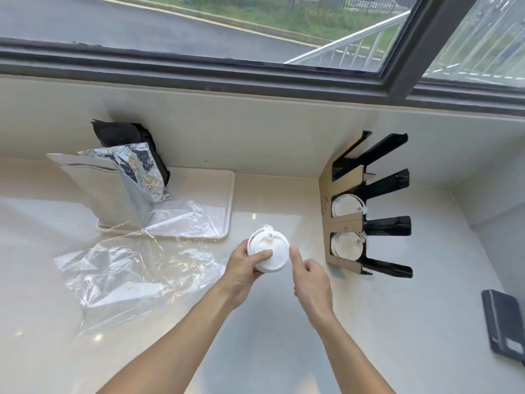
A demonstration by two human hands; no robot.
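Note:
A white lidded cup (pixel 270 251) stands on the pale counter near the middle. My left hand (pixel 244 271) grips it from the left, thumb lying across the lid. My right hand (pixel 311 280) is at its right side, fingers curled, with the thumb touching the lid's rim. To the right a cardboard and black cup carrier (pixel 366 206) lies on the counter. Two of its slots hold white lidded cups: one (pixel 347 205) in the middle, another (pixel 347 245) nearer to me.
A crumpled clear plastic bag (pixel 133 268) lies to the left, overlapping a white tray (pixel 204 200) that bears silver and black foil pouches (pixel 133 166). A dark phone (pixel 504 325) rests at the right edge. A window runs along the back wall.

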